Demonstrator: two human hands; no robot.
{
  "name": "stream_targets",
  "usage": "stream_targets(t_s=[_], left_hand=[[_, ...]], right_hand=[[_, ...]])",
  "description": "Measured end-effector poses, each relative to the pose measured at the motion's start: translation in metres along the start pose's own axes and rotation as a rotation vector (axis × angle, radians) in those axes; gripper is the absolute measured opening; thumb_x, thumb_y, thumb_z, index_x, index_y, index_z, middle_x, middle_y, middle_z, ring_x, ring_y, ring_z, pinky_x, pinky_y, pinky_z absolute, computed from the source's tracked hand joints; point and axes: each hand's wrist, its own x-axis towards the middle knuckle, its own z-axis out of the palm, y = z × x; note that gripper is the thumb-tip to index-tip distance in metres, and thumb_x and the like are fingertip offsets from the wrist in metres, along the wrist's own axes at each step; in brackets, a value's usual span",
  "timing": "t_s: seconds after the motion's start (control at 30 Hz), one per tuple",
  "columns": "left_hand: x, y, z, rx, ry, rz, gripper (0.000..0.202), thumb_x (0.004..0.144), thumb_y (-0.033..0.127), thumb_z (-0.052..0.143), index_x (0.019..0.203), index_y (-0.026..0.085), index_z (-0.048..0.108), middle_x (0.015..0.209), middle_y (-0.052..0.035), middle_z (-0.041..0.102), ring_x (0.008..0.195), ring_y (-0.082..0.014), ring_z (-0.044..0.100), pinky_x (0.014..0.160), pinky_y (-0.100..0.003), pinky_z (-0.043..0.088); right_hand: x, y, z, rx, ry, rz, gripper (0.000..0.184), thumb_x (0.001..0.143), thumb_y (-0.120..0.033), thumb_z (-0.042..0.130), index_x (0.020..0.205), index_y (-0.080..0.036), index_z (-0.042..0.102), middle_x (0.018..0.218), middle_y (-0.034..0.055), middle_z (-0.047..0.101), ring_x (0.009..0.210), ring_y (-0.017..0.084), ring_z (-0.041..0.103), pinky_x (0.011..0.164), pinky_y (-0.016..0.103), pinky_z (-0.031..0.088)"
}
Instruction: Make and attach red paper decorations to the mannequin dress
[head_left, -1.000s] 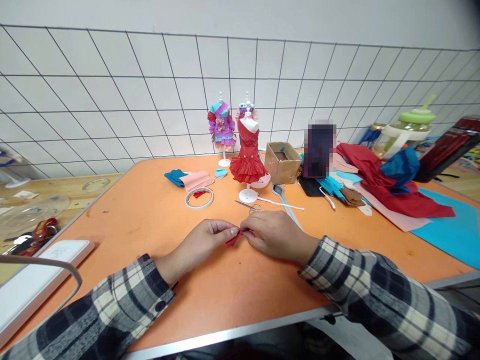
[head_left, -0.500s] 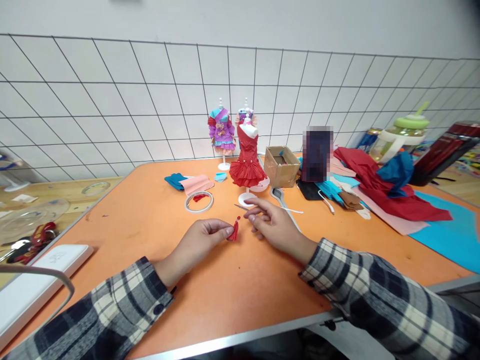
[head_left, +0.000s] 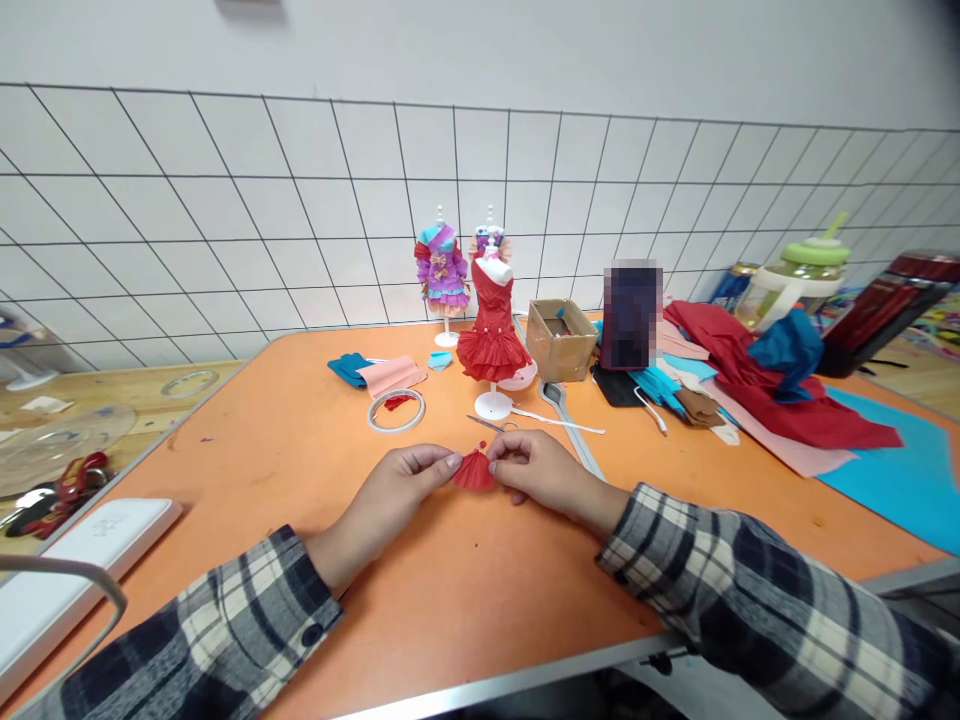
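Between my hands a small pleated piece of red crepe paper [head_left: 475, 472] spreads like a fan, with a little red knob at its top. My left hand [head_left: 401, 490] pinches its left edge between thumb and fingers. The right edge is pinched by my right hand [head_left: 544, 470]. Just beyond the hands lie small scissors [head_left: 487, 424], their handles close to my right fingers. Behind them stands a mini dress form in a red ruffled dress [head_left: 493, 340] on a white round base.
A tape roll [head_left: 396, 410] and folded pink paper [head_left: 394, 375] lie back left. A cardboard box [head_left: 561, 340], a phone [head_left: 632, 315] with its screen blurred, and heaped red paper [head_left: 780, 380] stand back right. Another dressed form [head_left: 444, 270] is behind. A white power bank [head_left: 90, 575] sits at left.
My right hand has moved left and closed on the right edge of the red paper piece. The piece has gone from narrow and bunched to spread out.
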Motion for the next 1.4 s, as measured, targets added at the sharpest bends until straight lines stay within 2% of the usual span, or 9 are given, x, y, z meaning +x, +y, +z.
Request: stream_targets(t_s=[0.1, 0.27, 0.37, 0.57, 0.83, 0.97, 1.17, 1.27, 1.4], left_hand=[[0.001, -0.003, -0.001, -0.074, 0.004, -0.020, 0.032, 0.076, 0.046, 0.070, 0.085, 0.015, 0.074, 0.085, -0.0054, 0.073, 0.079, -0.0186, 0.060, 0.075, -0.028, 0.044], [0.000, 0.000, 0.001, -0.022, -0.023, 0.014, 0.029, 0.076, 0.045, 0.070, 0.078, 0.016, 0.072, 0.078, -0.0024, 0.070, 0.074, -0.0170, 0.058, 0.073, -0.027, 0.043], [-0.001, 0.002, 0.002, 0.011, -0.037, 0.055, 0.031, 0.079, 0.047, 0.067, 0.077, 0.016, 0.069, 0.075, -0.0013, 0.068, 0.074, -0.0167, 0.058, 0.073, -0.027, 0.043], [-0.001, -0.003, 0.011, -0.064, -0.096, 0.063, 0.058, 0.067, 0.036, 0.080, 0.115, 0.019, 0.053, 0.097, -0.0049, 0.069, 0.081, -0.0188, 0.063, 0.071, -0.029, 0.047], [-0.007, 0.000, 0.019, 0.040, -0.116, 0.123, 0.052, 0.070, 0.025, 0.076, 0.116, 0.019, 0.051, 0.074, 0.0025, 0.064, 0.073, -0.0160, 0.061, 0.069, -0.027, 0.046], [-0.005, 0.001, 0.013, -0.042, -0.140, 0.107, 0.038, 0.075, 0.036, 0.073, 0.105, 0.017, 0.063, 0.101, -0.0070, 0.070, 0.093, -0.0211, 0.063, 0.082, -0.031, 0.046], [0.001, -0.008, 0.006, -0.205, 0.009, 0.016, 0.024, 0.078, 0.039, 0.072, 0.084, 0.016, 0.069, 0.080, -0.0025, 0.069, 0.076, -0.0165, 0.061, 0.075, -0.028, 0.045], [0.001, -0.007, 0.008, -0.376, -0.018, -0.020, 0.023, 0.076, 0.037, 0.076, 0.083, 0.016, 0.068, 0.078, -0.0021, 0.068, 0.074, -0.0156, 0.061, 0.073, -0.027, 0.046], [-0.003, -0.001, 0.008, -0.583, -0.059, -0.081, 0.021, 0.075, 0.032, 0.079, 0.084, 0.016, 0.068, 0.078, -0.0008, 0.066, 0.079, -0.0133, 0.062, 0.079, -0.025, 0.048]], right_hand=[[0.001, 0.001, -0.005, -0.084, 0.034, -0.091, 0.013, 0.069, -0.014, 0.060, 0.080, -0.016, 0.066, 0.070, -0.0004, 0.060, 0.062, 0.010, 0.053, 0.050, 0.018, 0.040], [-0.003, -0.005, -0.001, 0.196, -0.036, -0.016, 0.029, 0.075, -0.028, 0.060, 0.101, -0.018, 0.068, 0.099, 0.0059, 0.066, 0.082, 0.017, 0.061, 0.054, 0.023, 0.049], [-0.004, -0.004, 0.003, 0.248, 0.012, -0.030, 0.027, 0.074, -0.037, 0.068, 0.091, -0.016, 0.067, 0.088, 0.0043, 0.065, 0.079, 0.016, 0.060, 0.053, 0.022, 0.049], [-0.004, -0.001, 0.005, 0.231, 0.045, -0.133, 0.026, 0.076, -0.040, 0.068, 0.086, -0.016, 0.065, 0.081, 0.0019, 0.062, 0.065, 0.010, 0.055, 0.048, 0.019, 0.044], [-0.003, -0.001, 0.008, 0.146, -0.007, -0.053, 0.024, 0.081, -0.040, 0.059, 0.084, -0.016, 0.059, 0.065, -0.0041, 0.052, 0.047, 0.007, 0.047, 0.040, 0.018, 0.040], [-0.003, -0.002, 0.005, 0.132, 0.053, -0.097, 0.023, 0.080, -0.040, 0.061, 0.085, -0.017, 0.059, 0.069, -0.0032, 0.054, 0.049, 0.006, 0.047, 0.041, 0.017, 0.042], [-0.006, -0.007, 0.005, 0.096, 0.035, -0.077, 0.023, 0.083, -0.038, 0.059, 0.085, -0.016, 0.061, 0.065, -0.0019, 0.054, 0.049, 0.007, 0.048, 0.039, 0.016, 0.041], [-0.007, -0.007, 0.003, 0.125, 0.033, -0.100, 0.029, 0.084, -0.040, 0.059, 0.102, -0.017, 0.060, 0.076, 0.0008, 0.059, 0.052, 0.008, 0.053, 0.039, 0.016, 0.043], [-0.007, -0.005, -0.001, 0.272, 0.078, -0.149, 0.057, 0.085, -0.040, 0.058, 0.137, -0.026, 0.040, 0.104, 0.0060, 0.062, 0.061, 0.010, 0.059, 0.039, 0.018, 0.046]])
